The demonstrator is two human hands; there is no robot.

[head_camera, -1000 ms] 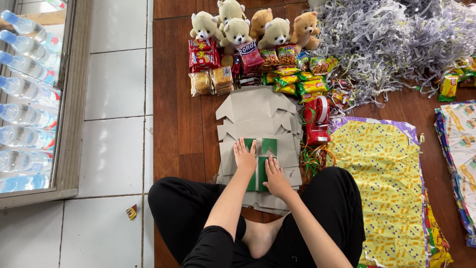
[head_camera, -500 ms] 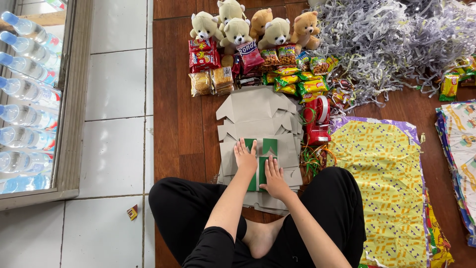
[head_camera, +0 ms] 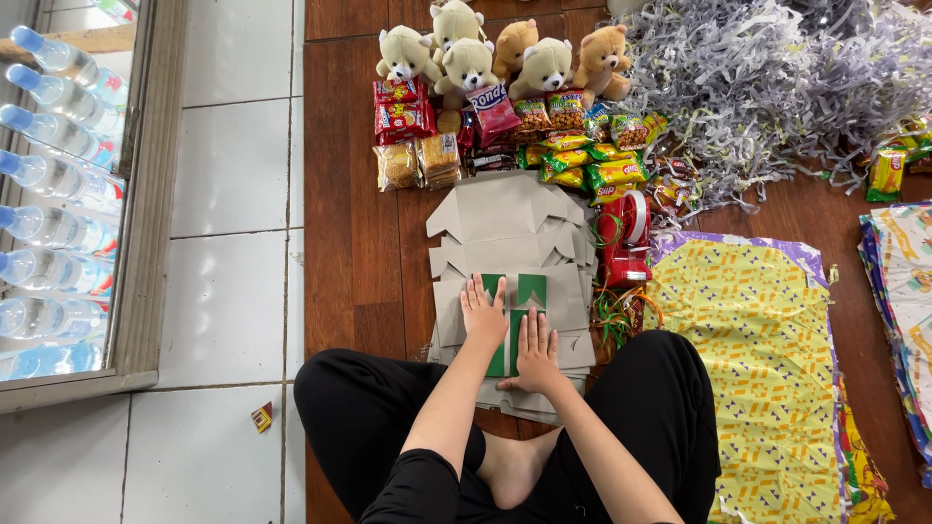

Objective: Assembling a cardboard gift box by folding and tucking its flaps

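I sit cross-legged on a wooden floor. In front of me lies a stack of flat grey cardboard box blanks [head_camera: 505, 233]. On top of it rests a green card piece [head_camera: 530, 288]. My left hand [head_camera: 482, 314] presses flat on the left part of the green piece, fingers spread. My right hand [head_camera: 536, 353] lies flat on its lower right part, a little closer to me. Neither hand grips anything.
Small teddy bears [head_camera: 505, 53] and snack packets [head_camera: 573, 160] line the far side. A red tape dispenser [head_camera: 623, 236] sits right of the stack. Shredded paper [head_camera: 777, 87] is at upper right, patterned wrapping sheets [head_camera: 757, 369] at right, water bottles [head_camera: 53, 194] at left.
My right hand has slid slightly toward me along the green piece. My left hand stays pressed in place.
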